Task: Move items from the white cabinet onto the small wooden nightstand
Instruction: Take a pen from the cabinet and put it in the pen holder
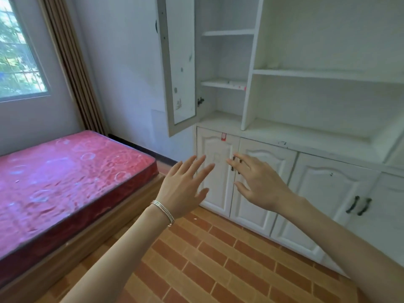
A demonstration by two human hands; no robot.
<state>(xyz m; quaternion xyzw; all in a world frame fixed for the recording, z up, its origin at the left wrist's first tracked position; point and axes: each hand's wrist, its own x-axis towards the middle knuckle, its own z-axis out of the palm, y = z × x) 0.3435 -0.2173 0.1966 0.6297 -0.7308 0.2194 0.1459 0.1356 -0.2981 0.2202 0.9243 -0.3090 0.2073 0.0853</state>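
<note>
Head view, bedroom corner. Left hand (182, 189) and right hand (260, 184) both raised side by side, palms forward, fingers spread wide, nothing held. Thin silver bangles (163, 212) around the left wrist.

White cabinet (306, 136) directly ahead of both hands and extending away to the right. Lower doors shut; pair of dark handles (236, 166) just behind the right fingertips (231, 161), contact not discernible. Second pair of dark handles (358, 206) well right of the right hand. Small red sticker (223, 136) at the top edge of the lower door above the gap between the hands.

Upper section above the hands: narrow glass-paned door (178, 68) swung open to the left, small painted marks on the pane; shelves (225, 84) behind it bare apart from faint specks. Wider open shelf bay (323, 73) above and right of the right hand, white and scuffed. Countertop ledge (295, 136) just above the lower doors, with dark chips along its front edge.

Left of the left hand: bed with a red patterned mattress (65, 178) under clear plastic wrap, on a light wooden frame (105, 224). Beyond the bed, a window (17, 51) showing green foliage, and brown striped curtains (72, 62) against a pale wall (126, 62).

Below both forearms: floor (207, 259) of orange and tan brick-pattern tiles. Small wooden nightstand outside the field of view.
</note>
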